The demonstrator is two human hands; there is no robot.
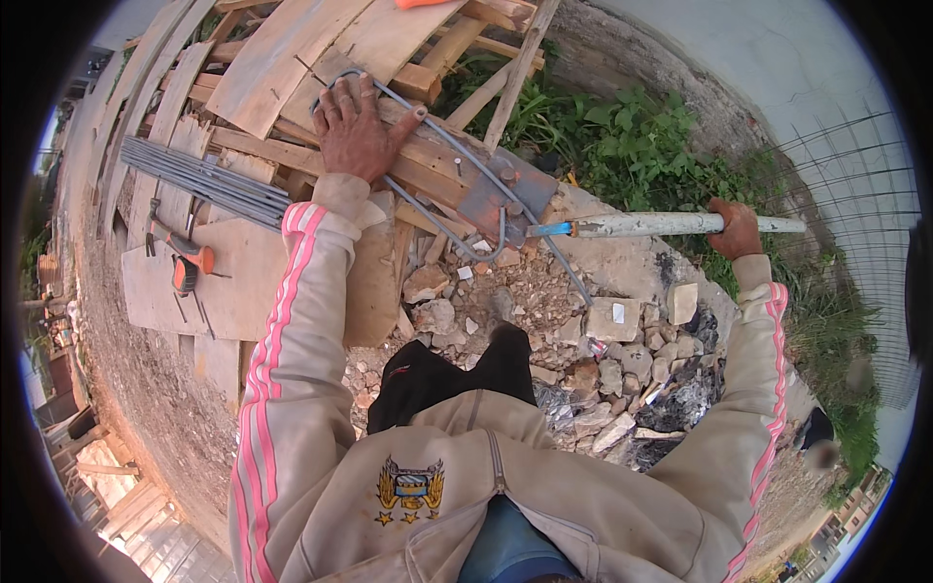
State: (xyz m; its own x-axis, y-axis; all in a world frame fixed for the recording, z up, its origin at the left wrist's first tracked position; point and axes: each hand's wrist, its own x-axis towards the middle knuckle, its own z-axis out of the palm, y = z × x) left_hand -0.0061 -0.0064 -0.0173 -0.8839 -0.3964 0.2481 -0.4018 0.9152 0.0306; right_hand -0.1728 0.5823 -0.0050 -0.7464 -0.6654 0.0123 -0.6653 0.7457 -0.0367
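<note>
My left hand (358,131) lies flat with its fingers spread, pressing down on a bent steel rod (452,141) over a timber beam (428,165). The rod curves round under my palm and runs to a rusty metal plate (476,206) with upright pins, fixed on the beam's end. A second hooked part of the rod bends below the plate. Far to the right, my right hand (736,230) is closed round a long white pipe (646,224), worn and chipped. The pipe's blue-tipped inner end (551,229) meets the rod beside the plate.
A bundle of straight steel rods (199,180) lies on the boards at left, with a hammer (173,238) and an orange tape measure (187,274) near it. Broken stones (622,355) cover the ground before me. Green weeds (632,141) and wire mesh (855,253) stand along the wall.
</note>
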